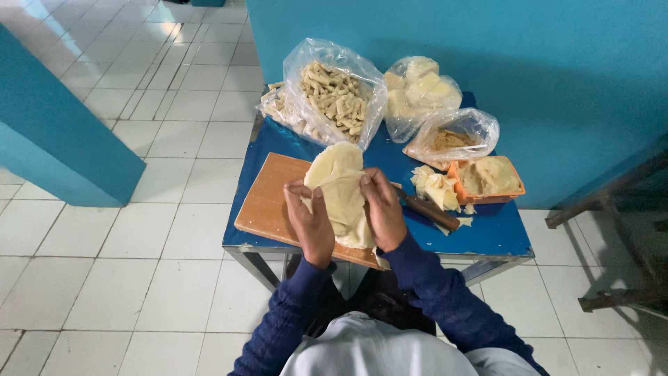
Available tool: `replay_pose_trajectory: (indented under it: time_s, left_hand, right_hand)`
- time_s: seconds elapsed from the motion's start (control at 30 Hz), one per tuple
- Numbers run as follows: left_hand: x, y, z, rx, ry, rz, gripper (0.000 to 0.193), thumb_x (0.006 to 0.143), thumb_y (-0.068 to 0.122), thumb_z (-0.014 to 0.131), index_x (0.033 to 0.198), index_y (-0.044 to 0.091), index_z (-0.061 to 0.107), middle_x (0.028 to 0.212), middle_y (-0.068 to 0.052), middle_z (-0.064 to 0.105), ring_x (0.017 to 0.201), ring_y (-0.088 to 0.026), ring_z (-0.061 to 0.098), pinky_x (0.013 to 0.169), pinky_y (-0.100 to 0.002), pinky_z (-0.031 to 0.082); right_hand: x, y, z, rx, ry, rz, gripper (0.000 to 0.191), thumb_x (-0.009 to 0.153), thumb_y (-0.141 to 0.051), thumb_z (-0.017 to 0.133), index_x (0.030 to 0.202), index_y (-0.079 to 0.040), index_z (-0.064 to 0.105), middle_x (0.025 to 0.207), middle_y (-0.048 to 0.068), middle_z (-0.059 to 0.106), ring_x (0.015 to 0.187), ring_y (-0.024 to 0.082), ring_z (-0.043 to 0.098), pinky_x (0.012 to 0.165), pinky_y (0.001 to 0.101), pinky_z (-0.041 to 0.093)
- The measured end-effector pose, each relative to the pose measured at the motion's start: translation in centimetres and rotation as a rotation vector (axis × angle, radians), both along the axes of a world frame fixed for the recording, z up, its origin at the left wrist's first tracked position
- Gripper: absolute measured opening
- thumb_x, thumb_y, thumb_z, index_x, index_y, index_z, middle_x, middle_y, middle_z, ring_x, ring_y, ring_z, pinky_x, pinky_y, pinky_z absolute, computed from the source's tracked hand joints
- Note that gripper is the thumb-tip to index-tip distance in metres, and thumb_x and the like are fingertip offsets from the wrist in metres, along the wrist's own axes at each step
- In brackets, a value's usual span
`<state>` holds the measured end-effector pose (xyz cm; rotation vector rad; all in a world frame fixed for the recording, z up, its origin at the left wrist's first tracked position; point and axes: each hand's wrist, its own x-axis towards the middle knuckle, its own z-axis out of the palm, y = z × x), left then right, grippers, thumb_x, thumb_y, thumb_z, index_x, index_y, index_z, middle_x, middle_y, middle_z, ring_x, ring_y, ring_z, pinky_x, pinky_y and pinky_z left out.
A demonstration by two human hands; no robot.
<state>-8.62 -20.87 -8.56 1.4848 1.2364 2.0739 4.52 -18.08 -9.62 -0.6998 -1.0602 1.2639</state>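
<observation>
A thin, pale sheet of dough (339,182) is held up over a wooden cutting board (268,204). My left hand (311,223) grips its left edge and my right hand (380,209) grips its right edge, thumbs on top. The sheet's upper part rises above my fingers and its lower part hangs down between my wrists. The board lies on a small blue table (487,233).
At the table's back sit a clear bag of rolled dough sticks (335,94), a bag of pale dough (417,90) and a bag with brown filling (452,138). An orange tray (489,179), dough scraps (435,188) and a wooden-handled knife (428,211) lie right. Blue walls stand behind and left.
</observation>
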Motion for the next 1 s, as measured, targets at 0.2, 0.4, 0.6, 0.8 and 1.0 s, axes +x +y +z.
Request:
replay_pose_trajectory:
  time_s: [0.2,0.4,0.6,0.8,1.0]
  left_hand:
    - [0.4,-1.0,-0.3,0.134,0.205,0.084,0.044,0.085,-0.012,0.05,0.127,-0.002,0.051,0.119,-0.018,0.053,0.114,-0.037,0.055,0.103,-0.043,0.045]
    - [0.6,-1.2,-0.1,0.122,0.278,0.102,0.041,0.091,-0.005,0.056,0.131,0.005,0.058,0.118,-0.018,0.057,0.111,-0.034,0.058,0.095,-0.042,0.051]
    - [-0.1,-1.4,0.4,0.138,0.275,0.086,0.028,0.097,-0.004,0.059,0.125,0.003,0.059,0.116,-0.016,0.058,0.108,-0.032,0.058,0.095,-0.041,0.05]
    - [-0.2,-2.0,1.7,0.075,0.149,-0.062,0.022,0.092,0.001,0.061,0.114,0.001,0.063,0.109,-0.014,0.056,0.106,-0.029,0.056,0.096,-0.038,0.045]
    - [0.0,-1.1,2.4,0.02,0.166,0.018,0.029,0.081,0.008,0.084,0.099,0.002,0.062,0.098,-0.01,0.056,0.092,-0.026,0.059,0.083,-0.034,0.048]
  right_hand:
    - [-2.1,-2.5,2.8,0.356,-0.513,-0.256,0.039,0.098,-0.032,0.07,0.121,-0.005,0.055,0.101,0.001,0.056,0.089,0.009,0.053,0.079,0.0254,0.05]
    - [-2.4,-3.3,4.7,0.498,-0.642,-0.324,0.043,0.084,-0.02,0.083,0.111,-0.001,0.055,0.102,0.005,0.057,0.084,0.011,0.058,0.073,0.0252,0.053]
    - [-0.5,-1.6,3.1,0.218,-0.511,-0.176,0.014,0.1,-0.012,0.071,0.104,-0.001,0.063,0.093,0.005,0.066,0.082,0.007,0.06,0.069,0.0232,0.051]
    - [-0.9,-1.4,2.9,0.361,-0.52,-0.212,0.012,0.105,-0.007,0.058,0.115,-0.001,0.06,0.101,0.008,0.067,0.094,0.01,0.062,0.082,0.0266,0.051]
    - [-1.0,-2.5,4.7,0.423,-0.673,-0.287,0.01,0.099,-0.003,0.063,0.108,0.0,0.065,0.095,0.013,0.071,0.085,0.016,0.069,0.076,0.0282,0.053]
